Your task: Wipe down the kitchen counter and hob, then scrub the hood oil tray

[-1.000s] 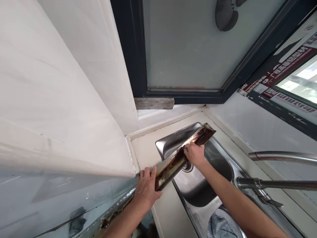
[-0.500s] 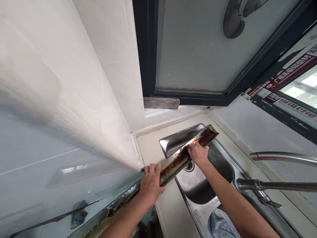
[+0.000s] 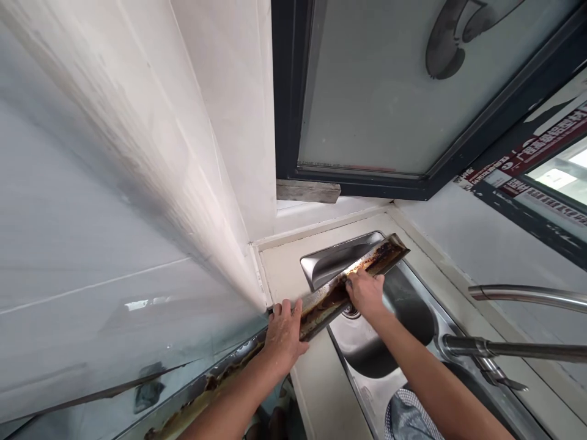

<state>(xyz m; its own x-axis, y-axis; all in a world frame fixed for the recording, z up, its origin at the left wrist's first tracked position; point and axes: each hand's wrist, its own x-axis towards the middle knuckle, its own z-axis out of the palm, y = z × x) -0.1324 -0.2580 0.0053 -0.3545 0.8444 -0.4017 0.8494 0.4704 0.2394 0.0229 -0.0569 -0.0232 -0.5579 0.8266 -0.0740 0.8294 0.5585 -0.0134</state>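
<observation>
A long, narrow metal tray (image 3: 371, 260), caked with brown grease, slants across the near corner of the steel sink (image 3: 367, 348). My left hand (image 3: 283, 335) grips its lower end at the counter's edge, fingers wrapped over the rim. My right hand (image 3: 365, 292) is pressed closed on the tray's middle, over the sink; what it holds, if anything, is hidden.
The sink drain (image 3: 351, 312) sits just below the tray. A chrome tap (image 3: 509, 349) reaches in from the right. A patterned cloth (image 3: 408, 418) lies at the sink's near end. White wall panels stand at left, a dark-framed window behind, and a greasy ledge (image 3: 197, 400) runs lower left.
The view has turned slightly to the left, so the hands and tray sit further right in the frame. My right hand has shifted a little along the tray; my left keeps its grip.
</observation>
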